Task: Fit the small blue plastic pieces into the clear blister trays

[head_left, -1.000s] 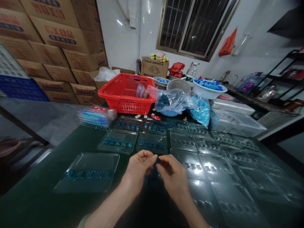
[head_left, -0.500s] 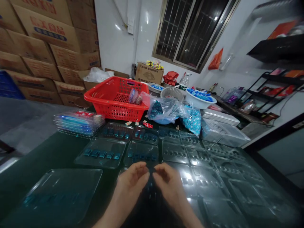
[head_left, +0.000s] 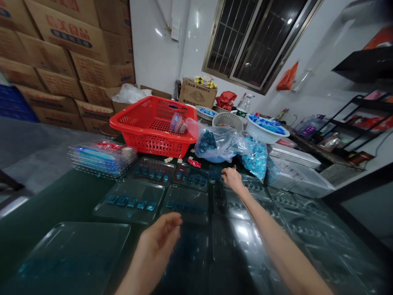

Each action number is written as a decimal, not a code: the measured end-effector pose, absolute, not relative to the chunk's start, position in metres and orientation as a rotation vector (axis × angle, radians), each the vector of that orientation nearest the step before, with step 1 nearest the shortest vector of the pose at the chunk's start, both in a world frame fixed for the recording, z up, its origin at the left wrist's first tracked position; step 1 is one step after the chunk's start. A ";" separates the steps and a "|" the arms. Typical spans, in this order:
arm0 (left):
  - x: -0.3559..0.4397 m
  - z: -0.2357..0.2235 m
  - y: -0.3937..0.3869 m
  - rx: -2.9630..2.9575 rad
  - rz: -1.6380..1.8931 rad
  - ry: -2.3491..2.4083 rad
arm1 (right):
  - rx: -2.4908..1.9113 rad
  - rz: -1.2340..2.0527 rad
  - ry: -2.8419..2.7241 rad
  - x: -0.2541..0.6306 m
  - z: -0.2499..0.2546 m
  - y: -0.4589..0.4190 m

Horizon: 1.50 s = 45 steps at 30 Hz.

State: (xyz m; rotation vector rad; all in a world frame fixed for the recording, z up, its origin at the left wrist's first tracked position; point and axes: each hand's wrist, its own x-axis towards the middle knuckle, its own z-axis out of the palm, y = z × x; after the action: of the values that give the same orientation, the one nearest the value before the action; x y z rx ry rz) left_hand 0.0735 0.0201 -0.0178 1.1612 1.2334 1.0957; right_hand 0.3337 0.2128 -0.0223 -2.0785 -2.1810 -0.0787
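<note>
**Right hand (head_left: 232, 179) out long, left hand (head_left: 158, 246) low**

Right hand at the far clear blister tray (head_left: 216, 174) — fingertips bunched, can't tell if they pinch anything — just short of the bag of blue pieces (head_left: 256, 157). Left hand, fingers loosely curled and empty-looking, hovers beside the near blister tray (head_left: 184, 207), over the dark green table (head_left: 46, 200).

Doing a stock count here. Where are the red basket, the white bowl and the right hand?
Red plastic basket (head_left: 155, 144): head view, on its front wall.
White plastic bowl (head_left: 264, 137): head view, on its outer wall.
Right hand (head_left: 232, 179): head view, on its back.
</note>
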 end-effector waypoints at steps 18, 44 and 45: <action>0.043 0.005 0.023 1.742 0.890 1.453 | -2.066 -0.157 -2.407 0.319 -0.024 0.202; 0.044 -0.012 0.014 2.033 0.708 1.492 | -1.234 0.549 -2.334 0.212 -0.021 0.026; 0.044 -0.013 0.013 2.074 0.687 1.502 | -1.249 0.541 -2.357 0.212 -0.021 0.026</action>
State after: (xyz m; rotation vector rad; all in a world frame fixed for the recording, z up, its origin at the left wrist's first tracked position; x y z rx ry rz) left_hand 0.0440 0.0134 -0.0125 2.0736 1.5024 0.6873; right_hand 0.2116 0.0263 -0.0214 -1.2494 -2.3573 0.5409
